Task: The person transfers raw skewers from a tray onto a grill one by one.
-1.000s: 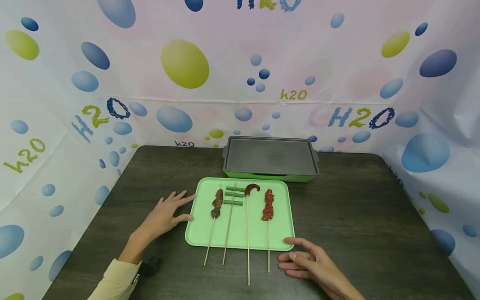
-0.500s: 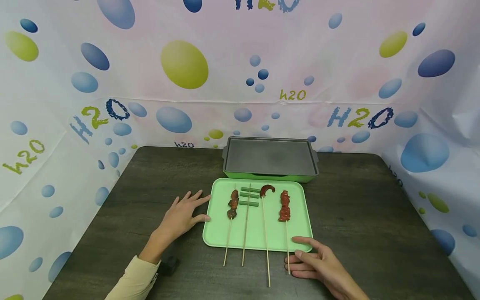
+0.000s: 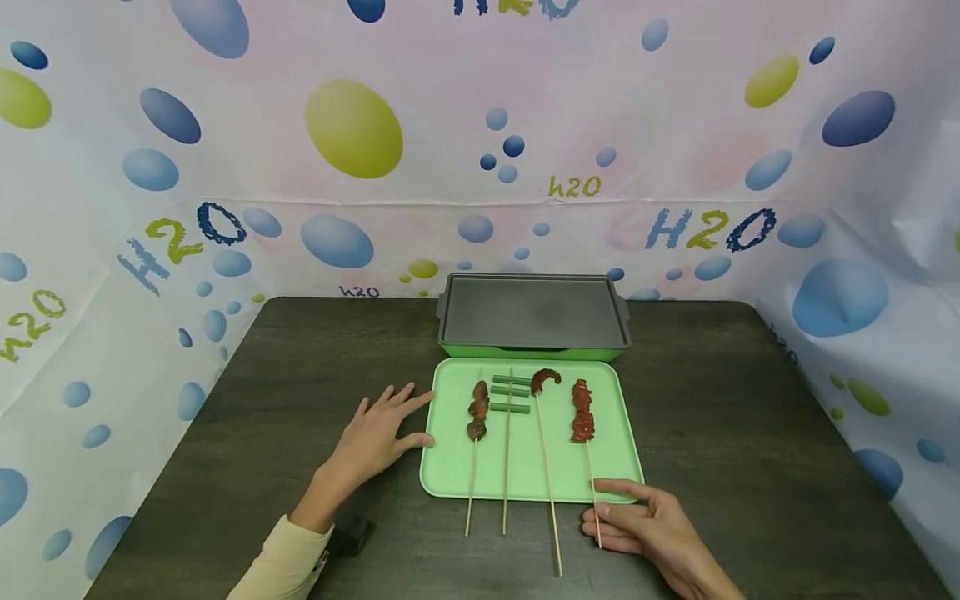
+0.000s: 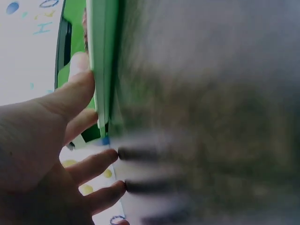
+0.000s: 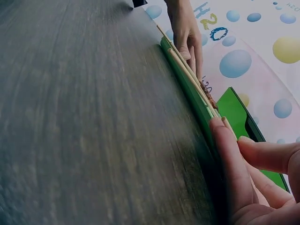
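Plainly, the left hand (image 3: pixel 367 447) touches the green tray's (image 3: pixel 452 468) left rim, fingers spread, gripping nothing. The right hand (image 3: pixel 654 533) has fingers under the rightmost skewer's (image 3: pixel 582 412) stick, thumb close by; whether they pinch it cannot be told. The tray bears 4 skewers, before a grey-topped griddle (image 3: pixel 534 312) on the table (image 3: pixel 225 475).

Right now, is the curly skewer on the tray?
Mostly on: its curl lies on the tray, though its stick pokes past the near edge.
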